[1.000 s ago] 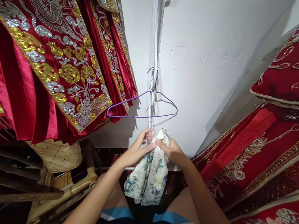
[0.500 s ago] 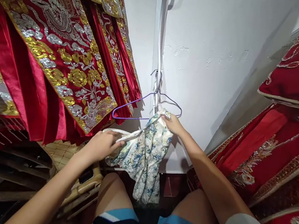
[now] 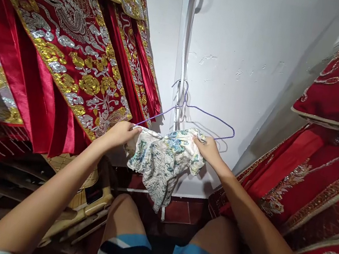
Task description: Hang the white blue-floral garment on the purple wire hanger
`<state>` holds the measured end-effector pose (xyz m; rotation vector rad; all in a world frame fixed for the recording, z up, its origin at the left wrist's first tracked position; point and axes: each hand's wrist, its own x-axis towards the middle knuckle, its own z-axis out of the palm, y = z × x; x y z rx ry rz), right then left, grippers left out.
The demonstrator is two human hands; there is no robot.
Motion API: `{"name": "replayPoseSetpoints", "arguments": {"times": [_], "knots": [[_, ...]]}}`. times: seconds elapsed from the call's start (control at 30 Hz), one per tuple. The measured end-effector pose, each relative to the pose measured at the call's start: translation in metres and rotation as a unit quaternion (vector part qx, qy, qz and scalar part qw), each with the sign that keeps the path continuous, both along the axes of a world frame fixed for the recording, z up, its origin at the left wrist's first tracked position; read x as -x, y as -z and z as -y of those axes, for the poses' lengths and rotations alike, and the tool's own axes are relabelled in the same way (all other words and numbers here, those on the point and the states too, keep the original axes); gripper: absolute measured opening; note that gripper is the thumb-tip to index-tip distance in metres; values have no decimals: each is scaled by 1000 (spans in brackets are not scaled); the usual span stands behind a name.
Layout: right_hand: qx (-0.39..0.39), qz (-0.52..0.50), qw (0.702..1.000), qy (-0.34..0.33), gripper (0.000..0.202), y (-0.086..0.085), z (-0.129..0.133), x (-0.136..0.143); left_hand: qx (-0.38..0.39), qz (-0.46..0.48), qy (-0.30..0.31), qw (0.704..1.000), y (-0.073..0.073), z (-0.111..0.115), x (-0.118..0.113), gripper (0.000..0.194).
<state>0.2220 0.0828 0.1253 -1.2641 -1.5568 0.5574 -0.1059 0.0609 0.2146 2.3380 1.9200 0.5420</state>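
Observation:
A short-sleeved white blouse with a blue and green floral print (image 3: pixel 162 165) is stretched between my hands, its lower part hanging free. My left hand (image 3: pixel 124 133) pinches its left shoulder edge, right at the left end of a purple wire hanger (image 3: pixel 214 115). With fingers closed, my right hand (image 3: pixel 207 147) grips the blouse on the other side, just below the hanger's right arm. The hanger hangs by its hook from a white pole or strip (image 3: pixel 185 51) by the wall. Its lower bar is hidden behind the cloth.
Red garments with gold and silver embroidery (image 3: pixel 80 54) hang close on the left. More beaded red garments (image 3: pixel 322 171) are on the right. A pale wall (image 3: pixel 245 70) stands ahead. A bamboo chair (image 3: pixel 93 205) is at lower left, over red floor tiles (image 3: pixel 177 211).
My left hand has risen and my right hand has shifted right, spreading the blouse wider and lifting its lower end. The hanger has turned to face me more.

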Motion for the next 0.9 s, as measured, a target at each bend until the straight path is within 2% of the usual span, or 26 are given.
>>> {"name": "replayPoseSetpoints", "arguments": {"times": [0.17, 0.3, 0.37, 0.43, 0.47, 0.5, 0.57, 0.63, 0.73, 0.83, 0.9], "knots": [[33, 2, 999, -22, 46, 4, 11, 19, -175, 70, 109, 976, -8, -23, -22, 30], [-44, -43, 997, -53, 30, 6, 19, 21, -197, 156, 148, 957, -9, -39, -32, 24], [-86, -48, 995, -21, 55, 4, 17, 5, -178, 166, 175, 954, -10, -44, -31, 26], [-99, -32, 993, 46, 83, -2, 10, -19, -148, 174, 196, 954, -11, -46, -28, 31], [-98, -16, 992, 72, 90, -6, 4, -32, -134, 180, 202, 953, -12, -47, -26, 33], [-93, 4, 992, 84, 89, -10, -1, -45, -122, 187, 207, 952, -13, -48, -25, 35], [-72, 46, 994, 64, 69, -21, -9, -66, -113, 194, 210, 951, -15, -49, -23, 36], [-34, 82, 996, 11, 50, -34, -9, -81, -136, 187, 193, 954, -16, -51, -21, 37], [56, 101, 991, -69, 52, -55, 3, -94, -216, 166, 101, 957, -15, -53, -16, 39], [159, 48, 976, -143, 50, -75, 17, -97, -240, 140, 2, 961, -14, -54, -13, 48], [193, -32, 965, -178, 52, -80, 21, -90, -204, 127, -10, 971, -11, -53, -16, 46]]}}
